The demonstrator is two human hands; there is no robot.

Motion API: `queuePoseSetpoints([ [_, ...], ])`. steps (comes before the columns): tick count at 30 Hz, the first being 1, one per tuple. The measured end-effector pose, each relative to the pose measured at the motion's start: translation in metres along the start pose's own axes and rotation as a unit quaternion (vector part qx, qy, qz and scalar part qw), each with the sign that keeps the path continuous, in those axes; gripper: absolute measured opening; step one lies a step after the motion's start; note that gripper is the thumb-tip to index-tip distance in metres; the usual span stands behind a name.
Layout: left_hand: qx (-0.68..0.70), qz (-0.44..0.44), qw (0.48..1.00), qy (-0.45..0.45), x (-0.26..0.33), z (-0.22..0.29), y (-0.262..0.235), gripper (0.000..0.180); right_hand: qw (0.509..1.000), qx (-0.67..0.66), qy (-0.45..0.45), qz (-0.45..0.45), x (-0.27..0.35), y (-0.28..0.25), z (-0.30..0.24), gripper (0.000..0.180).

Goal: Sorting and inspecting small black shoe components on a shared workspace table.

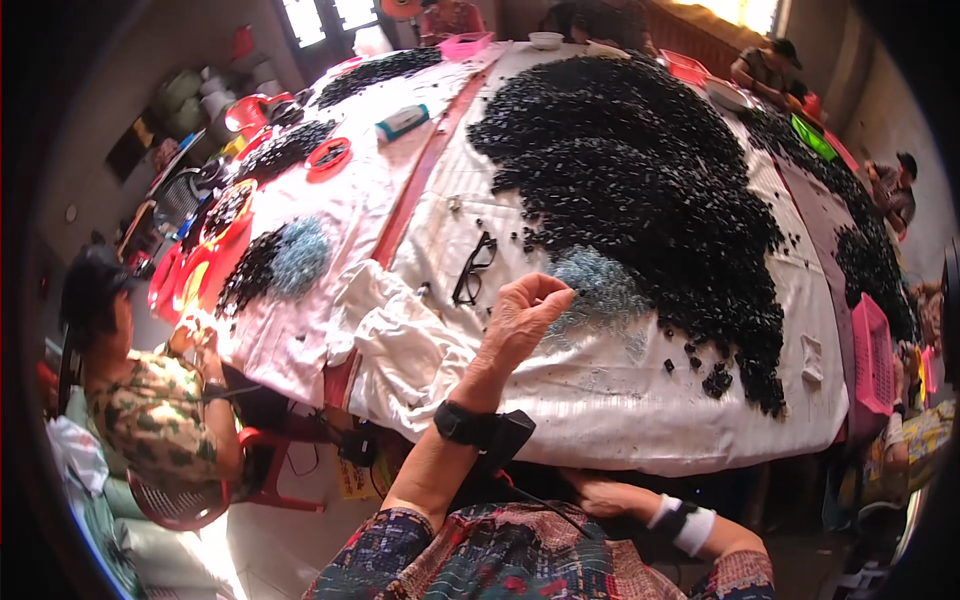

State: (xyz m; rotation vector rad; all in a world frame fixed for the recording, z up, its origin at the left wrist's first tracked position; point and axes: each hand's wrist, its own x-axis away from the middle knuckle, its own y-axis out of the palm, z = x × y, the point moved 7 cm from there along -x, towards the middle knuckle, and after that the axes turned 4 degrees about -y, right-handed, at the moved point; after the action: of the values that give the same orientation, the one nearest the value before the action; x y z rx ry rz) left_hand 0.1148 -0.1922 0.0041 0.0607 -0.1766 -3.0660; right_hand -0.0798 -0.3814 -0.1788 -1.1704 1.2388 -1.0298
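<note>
My left hand (532, 305) is raised over the white cloth, fingers pinched together at the near-left edge of a pile of small bluish pieces (597, 283). Anything between the fingertips is too small to make out. A black watch (462, 424) is on that wrist. Beyond and to the right spreads a large heap of small black pieces (640, 150). Low at the table's near edge, against my patterned shirt, is my right hand (604, 496), its fingers hidden; a white wristband (683, 524) circles that arm.
Black-framed glasses (475, 268) and a crumpled white cloth (415, 335) lie left of my left hand. A pink basket (871, 355) stands at the right edge. One person (150, 400) sits at the left; others work around the table. Red bowls (328, 157) hold pieces.
</note>
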Motion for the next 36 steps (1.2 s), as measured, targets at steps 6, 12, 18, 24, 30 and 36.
queuePoseSetpoints([
  [6,-0.039,0.063,0.996,-0.051,0.02,-0.038,-0.035,0.021,0.827,-0.495,0.215,-0.156,0.01,-0.119,0.008,0.029],
  [12,-0.23,0.326,0.917,-0.011,-0.002,-0.054,-0.115,0.031,0.817,-0.5,0.284,0.038,-0.015,-0.186,0.058,0.029],
  [18,-0.402,0.35,0.844,-0.059,-0.025,-0.054,-0.124,0.034,0.774,-0.485,0.375,0.156,-0.018,-0.19,0.105,0.03],
  [24,-0.518,0.317,0.789,-0.093,-0.035,-0.058,-0.132,0.032,0.75,-0.468,0.382,0.27,-0.032,-0.203,0.137,0.036],
  [30,-0.456,0.323,0.825,-0.088,-0.047,-0.073,-0.119,0.029,0.731,-0.483,0.404,0.263,-0.026,-0.189,0.149,0.036],
  [36,-0.409,0.346,0.844,-0.011,-0.042,-0.078,-0.137,0.027,0.737,-0.488,0.385,0.267,-0.031,-0.186,0.144,0.025],
])
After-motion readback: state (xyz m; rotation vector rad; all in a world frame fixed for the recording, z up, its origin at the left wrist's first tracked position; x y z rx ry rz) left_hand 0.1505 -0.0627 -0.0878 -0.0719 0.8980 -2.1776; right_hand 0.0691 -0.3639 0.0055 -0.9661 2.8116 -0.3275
